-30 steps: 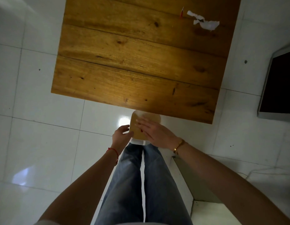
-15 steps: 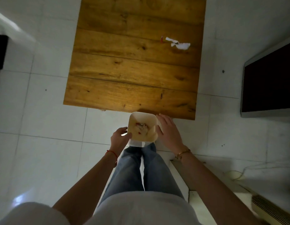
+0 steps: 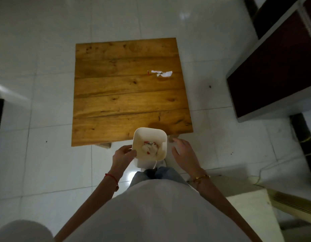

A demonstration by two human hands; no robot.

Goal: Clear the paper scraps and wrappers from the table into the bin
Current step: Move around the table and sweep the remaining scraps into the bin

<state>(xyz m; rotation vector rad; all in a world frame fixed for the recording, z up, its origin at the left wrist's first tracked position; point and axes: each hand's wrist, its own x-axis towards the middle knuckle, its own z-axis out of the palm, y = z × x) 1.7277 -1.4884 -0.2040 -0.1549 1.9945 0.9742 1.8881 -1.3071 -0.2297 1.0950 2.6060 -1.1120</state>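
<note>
A white square bin (image 3: 161, 139) stands at the near edge of the wooden table (image 3: 126, 100), with crumpled white and red scraps (image 3: 149, 147) at its bottom. My left hand (image 3: 123, 155) grips the bin's left rim. My right hand (image 3: 184, 151) hovers just right of the bin, fingers apart, holding nothing. On the table's far right lie torn white paper scraps (image 3: 162, 73) and a tiny red scrap (image 3: 148, 72).
White tiled floor (image 3: 46, 154) surrounds the table. A dark red cabinet with a grey frame (image 3: 276, 74) stands to the right. A low step or ledge (image 3: 238, 186) and a cable (image 3: 255, 179) lie at the near right.
My head has risen, so the table looks smaller and farther. My right hand has come off the bin's right side and spread. The left hand still holds the rim.
</note>
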